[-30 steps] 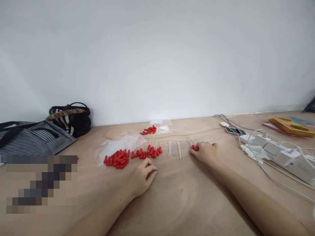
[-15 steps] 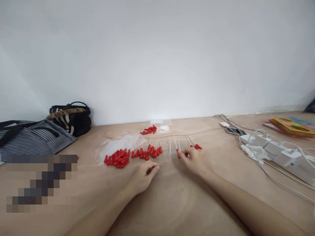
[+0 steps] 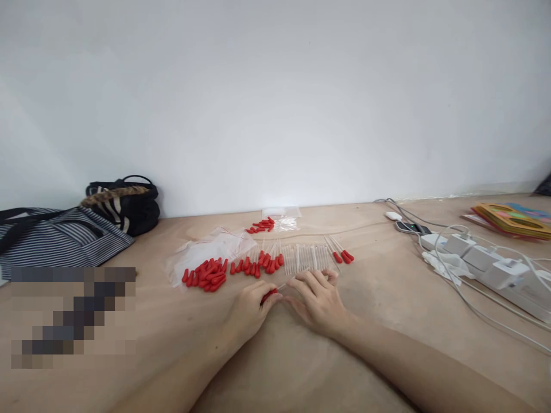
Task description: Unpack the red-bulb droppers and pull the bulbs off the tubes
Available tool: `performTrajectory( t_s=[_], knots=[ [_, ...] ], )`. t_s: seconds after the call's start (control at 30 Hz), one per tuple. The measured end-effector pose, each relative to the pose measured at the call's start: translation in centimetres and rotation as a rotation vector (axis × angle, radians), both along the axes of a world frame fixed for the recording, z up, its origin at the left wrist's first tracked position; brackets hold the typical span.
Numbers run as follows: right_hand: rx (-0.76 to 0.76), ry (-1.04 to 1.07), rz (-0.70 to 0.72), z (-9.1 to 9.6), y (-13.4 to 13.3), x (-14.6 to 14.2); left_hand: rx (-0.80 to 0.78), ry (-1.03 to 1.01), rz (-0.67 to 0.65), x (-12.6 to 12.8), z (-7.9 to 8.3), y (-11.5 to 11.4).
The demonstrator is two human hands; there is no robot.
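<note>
My left hand (image 3: pixel 250 310) is closed around a red rubber bulb (image 3: pixel 269 295), which shows between thumb and fingers. A thin clear tube (image 3: pixel 281 286) runs from that bulb toward my right hand (image 3: pixel 316 298), whose thumb and fingers are closed at its other end, partly hiding it. Just beyond the hands lies a row of clear tubes (image 3: pixel 305 258). Left of the row are several tubes with red bulbs (image 3: pixel 269 263) on their near ends. Farther left, a pile of loose red bulbs (image 3: pixel 209 275) rests by a clear plastic bag (image 3: pixel 210 248).
Several bulbed droppers (image 3: pixel 344 256) lie right of the row. Behind it are more red bulbs (image 3: pixel 262 226) and a small clear bag (image 3: pixel 284 218). A power strip (image 3: pixel 491 267) with chargers and cables occupies the right; bags (image 3: pixel 77 232) stand left. A wall closes the back.
My right hand has moved left from the right end of the tubes to meet my left hand. The red bulb that was at its fingertips has left that spot; one now shows in my left hand.
</note>
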State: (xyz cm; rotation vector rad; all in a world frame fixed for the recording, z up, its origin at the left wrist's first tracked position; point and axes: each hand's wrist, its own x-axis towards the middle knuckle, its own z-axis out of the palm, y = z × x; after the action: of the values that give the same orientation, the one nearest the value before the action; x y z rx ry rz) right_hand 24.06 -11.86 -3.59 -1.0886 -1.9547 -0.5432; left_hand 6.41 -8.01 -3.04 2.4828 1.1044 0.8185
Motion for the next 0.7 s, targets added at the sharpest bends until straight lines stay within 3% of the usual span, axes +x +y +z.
performTrajectory(
  t_s=[0.23, 0.53, 0.7],
  knots=[
    [-0.096, -0.193, 0.152, -0.6, 1.7, 1.4, 0.195, 0.102, -0.072, -0.2, -0.7, 0.0],
    [-0.087, -0.194, 0.197, -0.3, 0.7, 2.0, 0.489, 0.182, -0.127, -0.6, 0.0, -0.2],
    [-0.165, -0.094, 0.13, -0.4, 0.5, 3.9, 0.493, 0.154, -0.017, -2.7, -0.4, 1.2]
  ],
)
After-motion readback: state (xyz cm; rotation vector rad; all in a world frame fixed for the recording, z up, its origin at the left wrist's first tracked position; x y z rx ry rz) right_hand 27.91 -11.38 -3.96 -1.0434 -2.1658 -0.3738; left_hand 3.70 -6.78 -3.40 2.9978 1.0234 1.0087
